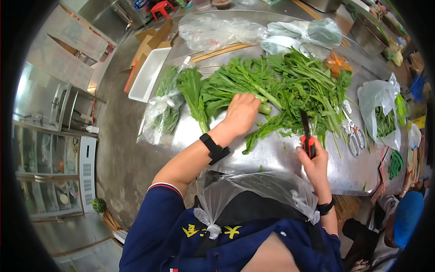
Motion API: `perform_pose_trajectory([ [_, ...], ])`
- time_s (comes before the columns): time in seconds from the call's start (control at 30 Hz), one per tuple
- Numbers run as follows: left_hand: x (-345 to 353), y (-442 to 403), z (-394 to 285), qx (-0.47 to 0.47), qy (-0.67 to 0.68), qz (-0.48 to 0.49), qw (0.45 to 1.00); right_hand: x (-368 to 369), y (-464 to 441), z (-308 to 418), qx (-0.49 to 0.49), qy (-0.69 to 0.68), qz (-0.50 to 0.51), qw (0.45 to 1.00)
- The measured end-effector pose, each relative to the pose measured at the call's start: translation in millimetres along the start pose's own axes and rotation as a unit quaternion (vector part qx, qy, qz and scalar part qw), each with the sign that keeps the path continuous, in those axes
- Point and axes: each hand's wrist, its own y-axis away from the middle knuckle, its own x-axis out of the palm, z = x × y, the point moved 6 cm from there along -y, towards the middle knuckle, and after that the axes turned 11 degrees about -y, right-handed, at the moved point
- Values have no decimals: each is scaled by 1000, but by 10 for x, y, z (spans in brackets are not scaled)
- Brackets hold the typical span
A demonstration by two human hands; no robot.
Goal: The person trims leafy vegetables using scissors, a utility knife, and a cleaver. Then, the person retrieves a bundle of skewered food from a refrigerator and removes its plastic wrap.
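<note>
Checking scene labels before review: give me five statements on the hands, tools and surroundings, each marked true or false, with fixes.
1. The right hand holds the knife. True.
2. The left hand is on the greens. True.
3. The scissors are in the left hand. False: the scissors lie on the table.
4. The knife's handle is red and black. True.
5. The stool is blue. False: the stool is red.
</note>
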Motion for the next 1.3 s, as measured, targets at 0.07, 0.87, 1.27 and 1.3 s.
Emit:
perform_pose_trajectory([
  [0.07, 73, -46, -32, -4, -24, 0, 1000, -20, 52, -76, 6, 7, 12, 1000],
  [0.87, -778, -106, -177, -186, 715, 103, 666, 496, -476, 1230, -374, 245, 1, 895],
  [1.27, -726, -32, -231, -225, 707, 125, 658, 481, -594, 1051, -366, 329, 11, 871],
  [1.3, -720, -26, -227, -228, 715, 132, 648, 467, -608, 1037, -366, 340, 6, 866],
])
